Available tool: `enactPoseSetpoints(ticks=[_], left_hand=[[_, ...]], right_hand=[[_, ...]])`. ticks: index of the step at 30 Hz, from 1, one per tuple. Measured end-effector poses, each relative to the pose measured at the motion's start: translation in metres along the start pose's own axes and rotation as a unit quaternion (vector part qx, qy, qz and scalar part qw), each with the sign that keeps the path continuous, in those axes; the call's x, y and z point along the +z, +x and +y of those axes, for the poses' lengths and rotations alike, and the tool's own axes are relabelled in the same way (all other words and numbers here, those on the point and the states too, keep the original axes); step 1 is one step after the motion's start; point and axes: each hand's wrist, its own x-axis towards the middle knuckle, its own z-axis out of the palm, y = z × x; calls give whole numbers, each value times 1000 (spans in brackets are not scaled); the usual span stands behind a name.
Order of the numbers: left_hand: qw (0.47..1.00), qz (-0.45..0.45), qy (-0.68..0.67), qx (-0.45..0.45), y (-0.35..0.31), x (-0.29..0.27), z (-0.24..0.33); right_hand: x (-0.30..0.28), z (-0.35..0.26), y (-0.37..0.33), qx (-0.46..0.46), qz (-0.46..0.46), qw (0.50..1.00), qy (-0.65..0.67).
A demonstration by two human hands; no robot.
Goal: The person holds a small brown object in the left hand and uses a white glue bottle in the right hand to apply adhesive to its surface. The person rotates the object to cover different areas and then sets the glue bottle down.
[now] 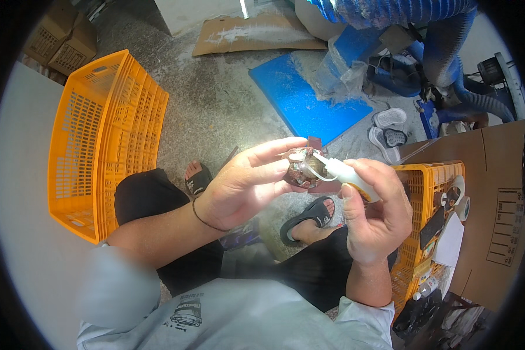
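My left hand [233, 195] grips a small rounded reddish-brown object [300, 177] between its thumb and fingers. The object has a hollow-looking, uneven inside with pale and shiny bits; its exact kind I cannot make out. In my right hand [382, 219] is a small white squeeze bottle [345, 176], a glue bottle by its look, lying tilted with its thin nozzle pointing left. The nozzle tip is at or just over the object's upper right; whether they touch I cannot tell. A thin white strap loops under the nozzle.
Nested orange plastic crates [128, 140] stand at my left. An orange crate [434, 175] at my right bears tape rolls and papers, beside a large cardboard sheet [496, 216]. Ahead lie a blue board [309, 105], pale shoes [389, 118] and blue hoses [449, 41].
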Motion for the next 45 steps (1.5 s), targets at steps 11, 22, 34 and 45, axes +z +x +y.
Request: enactPoseSetpoints(ticks=[11,22,34,45], left_hand=[[1000,-1,-10,7,-1,1,1],[1000,8,-3,9,0,0,2],[1000,-3,-8,13,0,-2,2],[1000,4,-1,11,0,-1,2]], right_hand=[[-3,0,-2,28,24,999,30],[-5,0,2,8,3,1000,-10],[-4,0,1,19,0,1000,2],[-7,-1,1,16,-1,1000,0]])
